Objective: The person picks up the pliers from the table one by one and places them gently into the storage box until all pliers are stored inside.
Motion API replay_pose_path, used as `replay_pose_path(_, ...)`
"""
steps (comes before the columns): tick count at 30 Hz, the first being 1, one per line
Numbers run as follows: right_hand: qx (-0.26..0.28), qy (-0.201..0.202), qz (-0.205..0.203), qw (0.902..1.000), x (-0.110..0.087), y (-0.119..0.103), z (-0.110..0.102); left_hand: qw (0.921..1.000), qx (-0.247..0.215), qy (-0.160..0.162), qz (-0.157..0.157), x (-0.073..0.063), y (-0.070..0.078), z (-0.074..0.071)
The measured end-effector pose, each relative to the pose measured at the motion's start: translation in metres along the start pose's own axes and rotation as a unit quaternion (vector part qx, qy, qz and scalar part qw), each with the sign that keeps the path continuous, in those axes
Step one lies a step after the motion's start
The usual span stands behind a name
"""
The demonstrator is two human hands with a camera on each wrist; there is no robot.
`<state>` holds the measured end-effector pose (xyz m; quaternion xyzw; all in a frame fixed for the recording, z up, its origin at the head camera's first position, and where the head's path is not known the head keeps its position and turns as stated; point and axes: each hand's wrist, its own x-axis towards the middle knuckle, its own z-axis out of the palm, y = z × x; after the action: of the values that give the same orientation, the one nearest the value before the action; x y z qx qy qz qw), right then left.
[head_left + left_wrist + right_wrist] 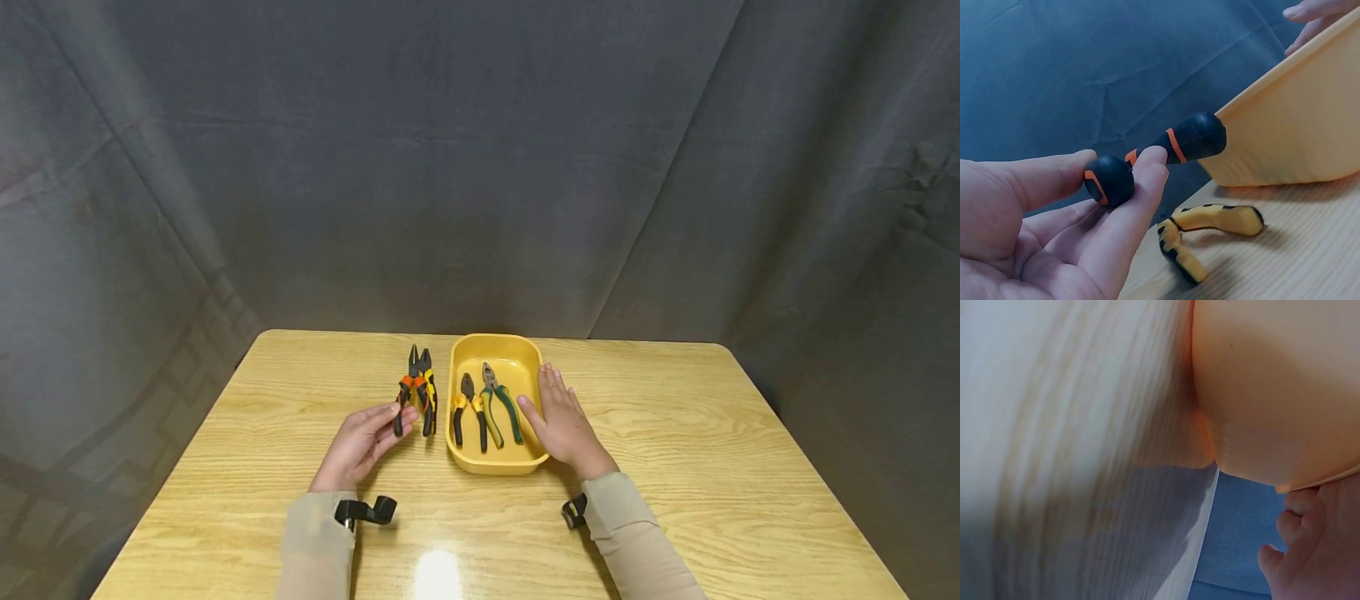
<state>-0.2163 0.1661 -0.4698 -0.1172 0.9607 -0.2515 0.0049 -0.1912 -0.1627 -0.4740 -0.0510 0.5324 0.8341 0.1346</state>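
My left hand [365, 442] pinches one handle of black and orange pliers [406, 390] between thumb and fingers. In the left wrist view the orange-banded handles [1200, 139] are spread apart and held above the table. Behind and below them, yellow and black pliers [1219, 220] lie on the wood, left of a yellow tray [498, 467]. Inside the tray are pliers with black and yellow handles [482, 429] and pliers with green and yellow handles [512, 414]. At the tray's right rim rests my right hand [567, 429], fingers extended.
A wooden table [675, 467] carries everything, with wood surface stretching left and right of the tray. A dark grey curtain [450, 167] hangs along the table's far edge. Black straps with cameras [367, 510] sit on both wrists.
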Motion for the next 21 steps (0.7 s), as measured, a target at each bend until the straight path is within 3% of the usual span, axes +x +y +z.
replay_pose_path(21, 0.002, -0.004, 0.001, 1.0000, 0.001, 0.001, 0.000, 0.9997, -0.022, -0.013, 0.005, 0.000, -0.001, 0.015)
